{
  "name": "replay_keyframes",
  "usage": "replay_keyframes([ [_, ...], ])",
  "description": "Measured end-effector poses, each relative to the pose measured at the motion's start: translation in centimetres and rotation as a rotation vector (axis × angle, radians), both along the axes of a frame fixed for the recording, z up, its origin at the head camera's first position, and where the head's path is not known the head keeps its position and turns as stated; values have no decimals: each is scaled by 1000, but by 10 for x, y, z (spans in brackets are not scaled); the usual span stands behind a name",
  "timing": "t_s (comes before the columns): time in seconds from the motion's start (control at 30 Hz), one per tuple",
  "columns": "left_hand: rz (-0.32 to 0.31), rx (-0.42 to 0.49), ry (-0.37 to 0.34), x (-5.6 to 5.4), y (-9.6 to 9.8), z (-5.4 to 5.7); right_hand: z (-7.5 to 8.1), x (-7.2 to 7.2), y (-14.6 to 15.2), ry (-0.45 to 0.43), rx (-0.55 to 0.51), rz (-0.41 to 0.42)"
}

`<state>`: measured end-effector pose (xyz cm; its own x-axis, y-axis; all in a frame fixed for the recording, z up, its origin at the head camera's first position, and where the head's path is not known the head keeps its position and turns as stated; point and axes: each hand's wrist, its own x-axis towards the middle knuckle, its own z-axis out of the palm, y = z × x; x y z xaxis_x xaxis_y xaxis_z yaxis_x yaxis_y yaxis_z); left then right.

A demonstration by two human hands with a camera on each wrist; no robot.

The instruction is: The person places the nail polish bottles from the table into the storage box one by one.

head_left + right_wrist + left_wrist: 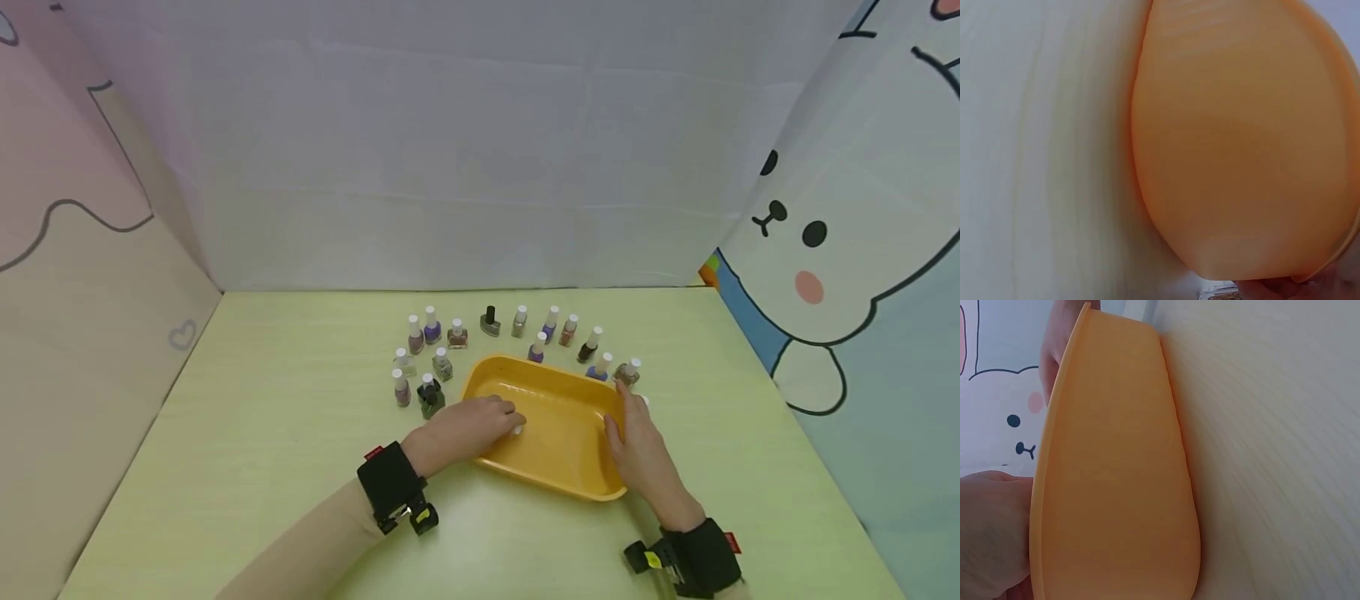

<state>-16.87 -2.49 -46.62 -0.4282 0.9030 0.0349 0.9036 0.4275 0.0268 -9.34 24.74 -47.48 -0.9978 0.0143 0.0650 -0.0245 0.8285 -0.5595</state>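
A yellow plastic tray (pixel 562 429) stands on the table, its outer wall filling much of both wrist views. My left hand (pixel 472 427) reaches over the tray's left side with curled fingers. A small white cap (pixel 517 430) shows beneath its fingertips, apparently a nail polish bottle's; the rest is hidden by the hand. My right hand (pixel 641 450) grips the tray's right rim, thumb inside and fingers outside. Nearest to that hand are a brownish nail polish bottle (pixel 627 372) and a blue one (pixel 599 367).
Several nail polish bottles stand in an arc behind the tray, among them a black-capped one (pixel 490 322) and a purple one (pixel 432 326). A dark green bottle (pixel 431 398) is close to the left wrist. White cloth (pixel 450 167) hangs behind the table (pixel 262 433).
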Motion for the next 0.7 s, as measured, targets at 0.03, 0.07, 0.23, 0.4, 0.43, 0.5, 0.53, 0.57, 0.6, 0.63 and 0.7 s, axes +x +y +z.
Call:
replay_keyframes([
  [0.03, 0, -2, -6, 0, 1, 0, 0, 0, 0, -5, 1, -2],
  [0.07, 3, -3, -15, 0, 2, -1, 0, -1, 0, -9, 3, -2],
  [0.23, 1, 5, -48, -2, 4, -3, 0, -1, -1, -20, -9, -6],
  [0.4, -15, -24, -30, -4, 7, -3, -1, 0, -2, -16, -25, -9],
  [0.43, -24, -39, -20, -4, 8, -3, -1, 1, -2, -13, -26, -10],
  [0.5, -41, -66, -6, -4, 10, -3, -2, 1, -1, -5, -30, -11],
  [0.53, -50, -82, 2, -4, 10, -2, -2, 1, -1, 0, -31, -12],
  [0.57, -59, -97, 11, -4, 11, -1, -2, 2, -1, 4, -33, -12],
  [0.6, -67, -110, 17, -4, 12, -1, -2, 2, -1, 8, -36, -12],
  [0.63, -73, -121, 19, -4, 13, 0, -2, 2, -1, 12, -37, -11],
  [0.7, -79, -136, 19, -4, 14, 1, -2, 2, 0, 15, -41, -9],
])
